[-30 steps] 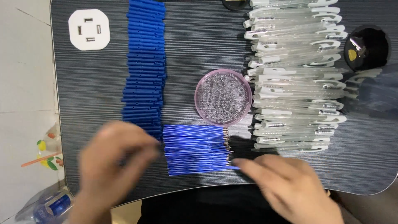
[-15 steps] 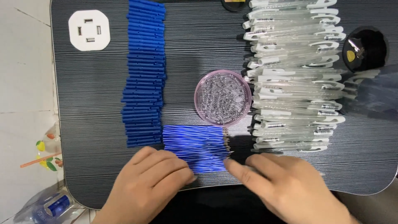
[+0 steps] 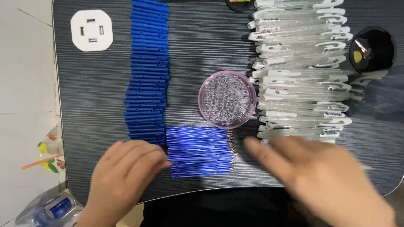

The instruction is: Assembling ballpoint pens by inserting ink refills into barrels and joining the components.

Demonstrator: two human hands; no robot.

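Observation:
My left hand (image 3: 124, 172) rests flat on the dark table (image 3: 97, 96), its fingertips touching the left edge of a stack of blue pen refills (image 3: 200, 151). My right hand (image 3: 320, 176) is blurred, fingers apart, just right of the refills and below a pile of clear pen barrels (image 3: 299, 71); it holds nothing. A column of blue pen grips (image 3: 147, 71) runs up the table above my left hand. A round pink dish of small metal springs (image 3: 227, 98) sits between the grips and the barrels.
A white square socket plate (image 3: 91, 30) lies at the table's far left corner. A black round cup (image 3: 372, 48) stands at the right edge. On the floor to the left are a plastic bottle (image 3: 52, 208) and small coloured bits.
My left hand slid right to the refills, then eased back left a little. My right hand lifted off the refill tips and moved right toward the clear barrels.

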